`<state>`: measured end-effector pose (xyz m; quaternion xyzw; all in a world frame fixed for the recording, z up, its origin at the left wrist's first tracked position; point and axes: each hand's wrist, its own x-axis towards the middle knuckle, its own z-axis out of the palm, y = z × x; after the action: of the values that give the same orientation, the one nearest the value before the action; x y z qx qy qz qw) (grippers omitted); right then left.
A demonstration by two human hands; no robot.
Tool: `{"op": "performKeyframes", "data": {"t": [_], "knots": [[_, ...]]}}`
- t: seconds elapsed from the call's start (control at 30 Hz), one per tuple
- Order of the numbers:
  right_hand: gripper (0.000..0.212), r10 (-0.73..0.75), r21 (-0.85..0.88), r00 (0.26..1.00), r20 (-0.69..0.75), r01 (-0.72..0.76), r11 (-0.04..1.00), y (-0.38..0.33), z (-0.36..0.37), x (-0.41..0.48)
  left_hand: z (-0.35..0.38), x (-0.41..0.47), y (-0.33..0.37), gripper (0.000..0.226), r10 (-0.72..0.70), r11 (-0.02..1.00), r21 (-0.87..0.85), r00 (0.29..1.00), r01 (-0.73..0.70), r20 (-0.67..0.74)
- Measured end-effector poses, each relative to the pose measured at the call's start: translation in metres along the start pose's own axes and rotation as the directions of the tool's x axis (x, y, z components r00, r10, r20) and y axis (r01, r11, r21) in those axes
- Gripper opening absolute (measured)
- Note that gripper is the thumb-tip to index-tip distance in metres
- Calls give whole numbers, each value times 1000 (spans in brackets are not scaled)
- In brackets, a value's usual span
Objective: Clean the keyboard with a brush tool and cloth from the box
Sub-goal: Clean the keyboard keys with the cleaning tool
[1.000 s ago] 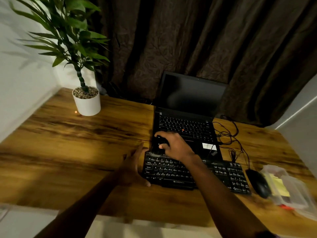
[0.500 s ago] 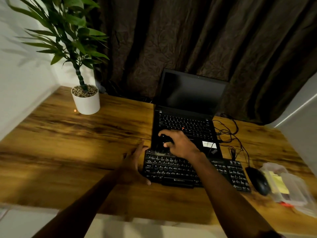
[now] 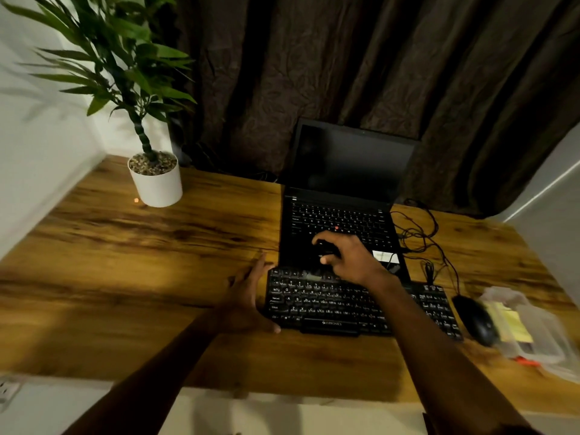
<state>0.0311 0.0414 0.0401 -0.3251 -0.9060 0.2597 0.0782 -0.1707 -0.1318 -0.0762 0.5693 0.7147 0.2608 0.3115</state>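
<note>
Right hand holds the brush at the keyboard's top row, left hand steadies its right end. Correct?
Not quite. The head view shows the left hand against the keyboard's left end, not the right. The right hand does hold the brush at the top row.

The black keyboard (image 3: 345,306) lay flat on the bench (image 3: 157,277). The dark brush tool (image 3: 324,251), gripped in the right hand (image 3: 354,260), stood over its top row. The clear plastic box (image 3: 539,337) sat well to its right, holding a blurred yellow item (image 3: 514,324)
</note>
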Motion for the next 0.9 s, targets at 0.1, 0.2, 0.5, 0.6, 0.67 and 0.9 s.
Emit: {"op": "performKeyframes", "data": {"t": [0.1,0.2,0.5,0.6,0.67,0.9], "knots": [[48,21,-58,1000,6,-21,998,14,-9,-10,1,3,-5,161,-15,1000,11,1000,15,-11],[50,39,-111,999,-11,-40,993,20,-12,-12,3,4,-7,160,-16,1000,-4,1000,16,-14],[46,31,40,999,-9,-30,999,17,-7,-9,-1,1,-1,156,14,1000,5,1000,-14,-5],[45,68,-23,997,-21,-68,997,29,-18,-18,-2,2,-2,156,13,1000,17,1000,-13,-14],[44,94,-48,995,-30,-95,994,36,-25,-24,-2,2,-3,157,24,1000,-2,1000,-24,-1],[48,92,9,994,-57,-92,996,38,-21,-24,-4,1,2,157,57,998,-1,998,-57,10]]}}
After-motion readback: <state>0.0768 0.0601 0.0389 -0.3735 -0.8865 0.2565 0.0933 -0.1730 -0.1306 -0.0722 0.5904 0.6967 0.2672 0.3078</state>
